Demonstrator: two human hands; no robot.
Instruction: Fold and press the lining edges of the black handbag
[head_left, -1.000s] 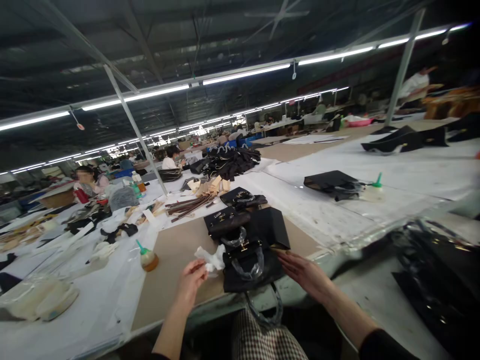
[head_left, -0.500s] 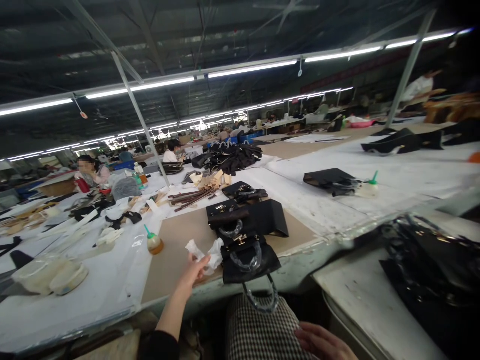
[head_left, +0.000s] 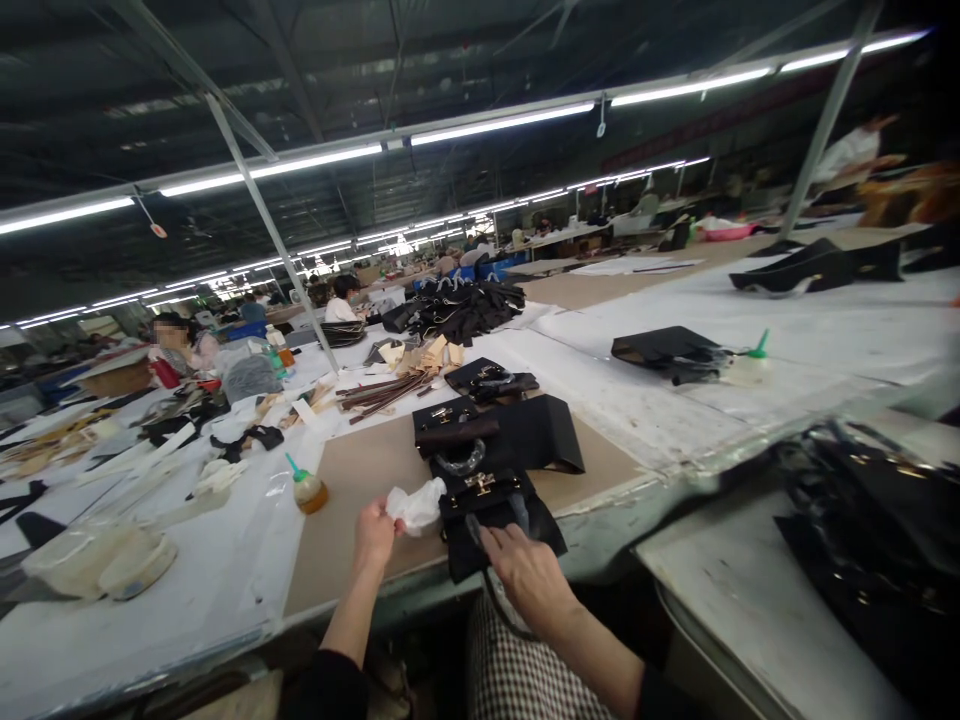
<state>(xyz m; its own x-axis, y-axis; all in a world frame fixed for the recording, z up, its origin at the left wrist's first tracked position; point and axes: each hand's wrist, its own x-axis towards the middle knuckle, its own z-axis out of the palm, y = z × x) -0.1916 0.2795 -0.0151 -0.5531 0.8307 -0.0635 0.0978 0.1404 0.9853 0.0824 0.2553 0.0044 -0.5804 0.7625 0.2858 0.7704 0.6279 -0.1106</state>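
My left hand (head_left: 377,535) is closed on the edge of a crumpled white sheet (head_left: 417,505), thin like tissue or plastic film, just left of a black handbag. My right hand (head_left: 529,575) reaches over this handbag (head_left: 463,552) at the table's front edge. Its fingers are bent round the bag's plastic-wrapped handle, partly hiding it. A gold clasp (head_left: 481,484) shows on the flap. Behind it lies a second black bag (head_left: 456,432) with a gold clasp and wrapped handle. A black panel (head_left: 541,432) lies to their right.
A glue bottle (head_left: 309,490) with a green nozzle stands on the brown board (head_left: 330,545). Brown strips (head_left: 382,393) and black pieces (head_left: 457,312) are piled farther back. More black bags (head_left: 862,530) lie at right. A co-worker (head_left: 180,350) sits at far left.
My right hand has come up from beside my lap onto the handbag's handle. My left hand has shifted slightly left and down, and the white sheet is more bunched.
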